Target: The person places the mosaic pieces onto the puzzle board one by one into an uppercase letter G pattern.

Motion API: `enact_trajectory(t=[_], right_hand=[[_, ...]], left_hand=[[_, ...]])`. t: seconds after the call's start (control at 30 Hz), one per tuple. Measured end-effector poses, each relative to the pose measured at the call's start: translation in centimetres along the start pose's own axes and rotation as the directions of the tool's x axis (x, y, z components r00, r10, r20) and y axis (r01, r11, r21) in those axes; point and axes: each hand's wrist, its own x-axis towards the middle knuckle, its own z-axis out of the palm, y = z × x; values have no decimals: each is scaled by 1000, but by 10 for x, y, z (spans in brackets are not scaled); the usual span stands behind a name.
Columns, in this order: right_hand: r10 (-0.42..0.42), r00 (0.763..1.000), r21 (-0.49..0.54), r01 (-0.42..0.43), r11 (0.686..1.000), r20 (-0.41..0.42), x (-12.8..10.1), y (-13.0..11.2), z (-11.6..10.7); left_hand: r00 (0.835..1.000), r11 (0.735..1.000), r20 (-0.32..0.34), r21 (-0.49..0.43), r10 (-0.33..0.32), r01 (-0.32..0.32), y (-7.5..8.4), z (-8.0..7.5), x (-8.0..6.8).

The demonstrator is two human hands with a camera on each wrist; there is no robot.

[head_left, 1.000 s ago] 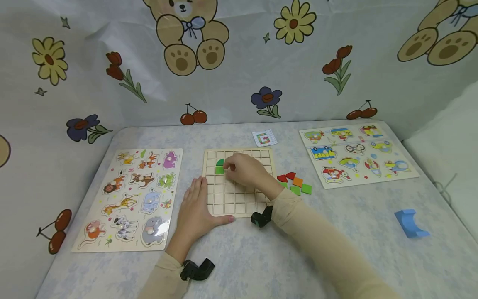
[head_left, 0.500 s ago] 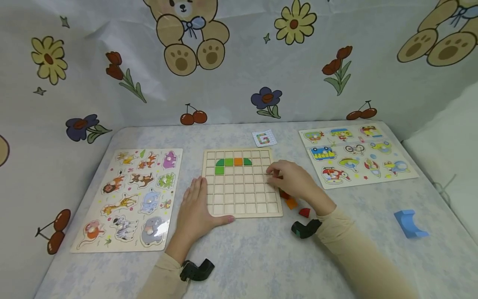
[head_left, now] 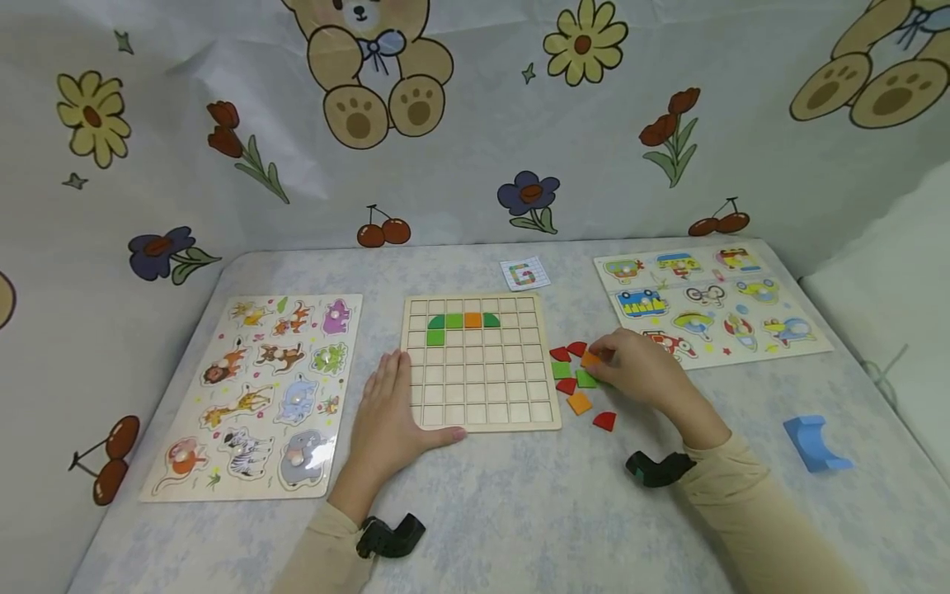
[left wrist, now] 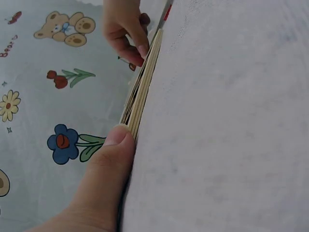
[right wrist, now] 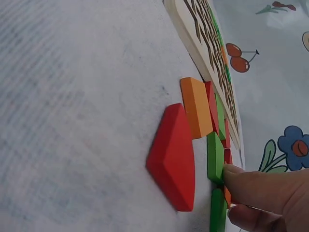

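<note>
Loose tiles (head_left: 580, 381) lie on the table (head_left: 519, 511) just right of the grid board (head_left: 478, 363). We've got our right hand (head_left: 641, 375) over them, fingertips (right wrist: 236, 181) on a green tile (right wrist: 215, 157) & an orange one (head_left: 590, 359); can't tell if it's actually pinching one. Left hand (head_left: 389, 412) lies flat, relaxed, thumb vs. the board's near-left edge. Green and orange pieces fill a few cells in the far rows. Animal puzzle (head_left: 263, 388) far left, vehicle puzzle (head_left: 705, 301) far right.

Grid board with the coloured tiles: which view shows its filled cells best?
The head view: the grid board lies face-up, five tiles readable. The left wrist view shows only its edge by the left thumb; the right wrist view shows it steeply foreshortened.
</note>
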Motion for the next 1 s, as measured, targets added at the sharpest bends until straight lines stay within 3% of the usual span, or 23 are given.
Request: enact_trajectory(t=[0.23,0.47,1.0], right_hand=[[8,1000,59,-9,998,5,2,1,1],[0,999,216,8,976,-39,12,-12,-2],[-212,977,382,183,906,36,64,-101,40]], left_hand=[[1000,1000,1,-8,-4,4,0,0,0],[1000,1000,12,-13,4,-4,0,-2,1],[999,1000,28,-8,18,-18,0,-5,1]])
